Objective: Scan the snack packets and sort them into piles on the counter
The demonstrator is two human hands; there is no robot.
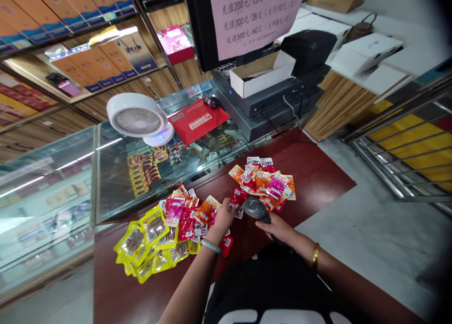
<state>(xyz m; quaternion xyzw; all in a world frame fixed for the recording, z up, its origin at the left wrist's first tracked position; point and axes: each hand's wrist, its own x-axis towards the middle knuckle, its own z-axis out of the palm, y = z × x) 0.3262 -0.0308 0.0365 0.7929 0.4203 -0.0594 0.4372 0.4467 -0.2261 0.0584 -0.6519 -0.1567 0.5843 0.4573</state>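
My right hand [277, 227] is wrapped round the handle of a grey barcode scanner [254, 207], its head pointing left. Close to the scanner, my left hand [226, 215] grips a small red snack packet [238, 197]. Beyond the scanner lies a pile of orange, red and pink snack packets [263, 182]. To the left of my left hand, a second pile of similar small packets [185, 215] rests against larger yellow-edged packets [155, 227]. Part of that pile is hidden behind my left hand and forearm. All these lie on a dark red tabletop [310, 168].
A glass display counter [116, 173] adjoins the table, bearing a white fan [136, 117], a red mat [199, 121] and a black mouse [212, 101]. A monitor with a pink notice [254, 18] and a white open box [263, 74] stand behind. At right is a metal rack [406, 140].
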